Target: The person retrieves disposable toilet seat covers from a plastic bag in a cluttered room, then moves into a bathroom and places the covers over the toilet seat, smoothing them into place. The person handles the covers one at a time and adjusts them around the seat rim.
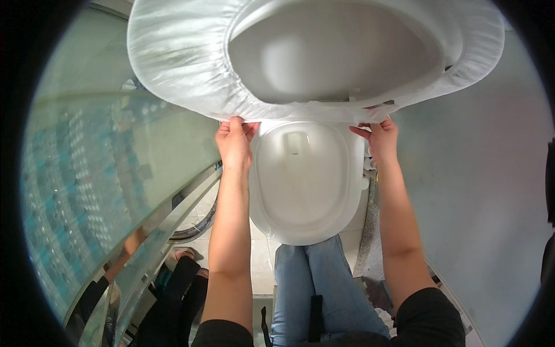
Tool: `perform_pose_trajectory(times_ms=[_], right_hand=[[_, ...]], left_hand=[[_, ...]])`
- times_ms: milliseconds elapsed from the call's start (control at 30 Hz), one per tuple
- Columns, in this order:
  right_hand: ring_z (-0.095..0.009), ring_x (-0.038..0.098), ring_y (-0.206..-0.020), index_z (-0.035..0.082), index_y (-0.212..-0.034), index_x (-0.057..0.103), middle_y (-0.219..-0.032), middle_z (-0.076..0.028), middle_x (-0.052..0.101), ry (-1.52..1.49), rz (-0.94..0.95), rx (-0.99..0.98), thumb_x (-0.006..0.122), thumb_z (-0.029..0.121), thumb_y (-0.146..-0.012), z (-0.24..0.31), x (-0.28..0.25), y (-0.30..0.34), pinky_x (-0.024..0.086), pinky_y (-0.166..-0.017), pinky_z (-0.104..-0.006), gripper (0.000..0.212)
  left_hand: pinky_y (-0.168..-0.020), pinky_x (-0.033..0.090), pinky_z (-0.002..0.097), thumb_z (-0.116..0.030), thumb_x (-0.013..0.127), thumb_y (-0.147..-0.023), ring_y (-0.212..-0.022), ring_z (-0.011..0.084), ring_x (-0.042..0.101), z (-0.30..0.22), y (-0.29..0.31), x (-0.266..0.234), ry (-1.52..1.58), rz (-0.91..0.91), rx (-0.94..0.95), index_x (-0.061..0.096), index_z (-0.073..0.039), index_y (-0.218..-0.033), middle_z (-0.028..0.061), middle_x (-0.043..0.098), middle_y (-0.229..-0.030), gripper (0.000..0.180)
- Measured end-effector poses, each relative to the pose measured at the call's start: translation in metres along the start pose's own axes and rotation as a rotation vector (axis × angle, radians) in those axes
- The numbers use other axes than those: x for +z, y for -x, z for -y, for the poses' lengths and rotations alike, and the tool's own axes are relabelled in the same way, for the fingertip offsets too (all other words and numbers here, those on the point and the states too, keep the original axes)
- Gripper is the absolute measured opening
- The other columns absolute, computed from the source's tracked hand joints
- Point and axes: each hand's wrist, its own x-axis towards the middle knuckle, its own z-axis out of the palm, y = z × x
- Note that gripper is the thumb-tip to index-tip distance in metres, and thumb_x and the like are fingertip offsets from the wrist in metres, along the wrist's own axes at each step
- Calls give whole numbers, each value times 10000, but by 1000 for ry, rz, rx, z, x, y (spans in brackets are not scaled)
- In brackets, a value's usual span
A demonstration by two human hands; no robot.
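A white toilet seat (pixel 254 16) stands raised at the top, wrapped in a thin, gathered white disposable seat cover (pixel 173 55). The cover's elastic edge puckers around the seat's opening. At the cover's lower left edge my left hand (pixel 234 143) pinches the material between thumb and fingers. My right hand (pixel 383 141) grips the same edge farther right, its thumb pointing inward. A dark gap shows in the cover just above that hand. Between both hands lies the bare rim of the white toilet bowl (pixel 354 199).
A glass panel (pixel 133 173) with reflections runs along the left. Beyond its lower edge are a person's dark-trousered legs (pixel 179 295) and a sandalled foot. A smooth pale wall (pixel 468 173) closes the right side. Light floor tiles (pixel 263 260) surround the bowl's front, by my knees.
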Motion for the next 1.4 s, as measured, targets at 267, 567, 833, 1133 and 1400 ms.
perform_pose_trajectory(times_ms=[267, 567, 833, 1133, 1400], right_hand=[[-235, 622, -785, -93, -1037, 543, -994, -146, 606, 64, -157, 165, 588, 12, -869, 7, 11, 4, 623, -740, -390, 203], [-222, 644, -859, -15, -991, 543, -1007, -112, 628, 23, -215, 144, 651, -26, -820, -22, -11, -22, 581, -788, -382, 203], [-178, 652, -871, 22, -996, 520, -976, -85, 662, -68, -230, -136, 640, -143, -777, -30, 3, -13, 547, -789, -326, 299], [-212, 644, -927, 33, -1107, 437, -1052, -122, 635, -118, -307, -95, 673, -119, -782, -33, 17, -5, 539, -819, -344, 429], [-220, 616, -1018, 17, -1136, 453, -1136, -115, 608, 40, -229, -174, 701, -110, -769, -35, 19, -3, 522, -913, -378, 461]], left_hand=[[-707, 555, 297, -13, 670, -788, -691, 137, 580, 23, -6, -14, -44, -321, 77, 540, 15, -890, 56, 599, -788, 168], [-681, 493, 235, -2, 728, -783, -711, 111, 592, 35, -16, -24, -91, -319, 209, 592, 58, -994, 58, 648, -846, 258], [-780, 535, 276, 61, 704, -800, -838, 162, 652, 43, -11, -14, 69, -379, 238, 612, 81, -1060, 122, 682, -984, 277], [-737, 543, 254, 2, 632, -887, -792, 108, 609, 46, -5, 0, 219, -488, 282, 644, 18, -970, 33, 642, -889, 85], [-717, 554, 250, -25, 654, -894, -685, 70, 573, 39, -16, -41, 45, -306, 302, 656, 12, -914, -3, 610, -767, 42]])
